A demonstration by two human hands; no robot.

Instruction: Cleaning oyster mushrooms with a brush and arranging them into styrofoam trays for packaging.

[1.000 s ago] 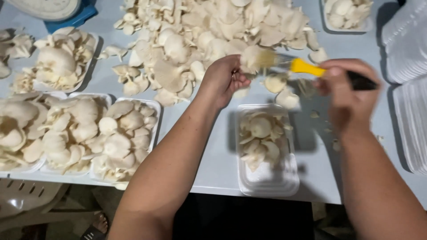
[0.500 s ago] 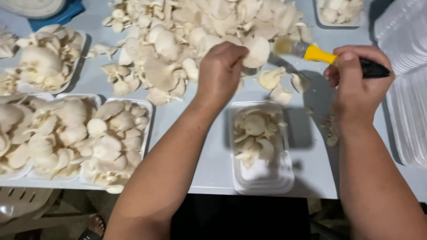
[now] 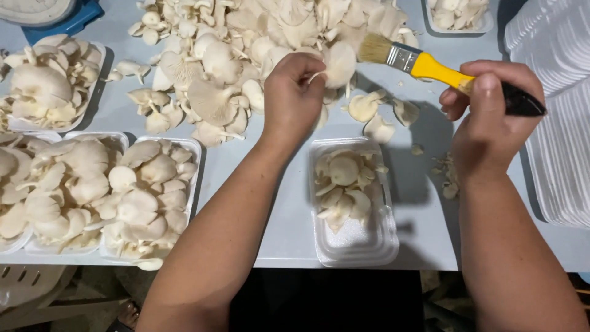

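My left hand (image 3: 294, 92) pinches a pale oyster mushroom (image 3: 339, 63) by its stem, above the table. My right hand (image 3: 485, 117) grips a paintbrush (image 3: 430, 66) with a yellow and black handle; its bristles touch the held mushroom's right edge. A big loose heap of oyster mushrooms (image 3: 246, 55) lies just behind my left hand. Below the hands sits a white foam tray (image 3: 359, 237), partly filled with mushrooms (image 3: 343, 184).
Several filled foam trays (image 3: 147, 197) line the left front edge, another (image 3: 49, 86) farther back. A stack of bare white trays (image 3: 553, 104) stands on the right. A few mushroom scraps (image 3: 445, 178) lie near my right wrist. A small tray (image 3: 458, 15) sits at the back.
Both hands have lifted slightly away from me with the mushroom and brush. The brush has tilted and its bristles stay at the mushroom's cap.
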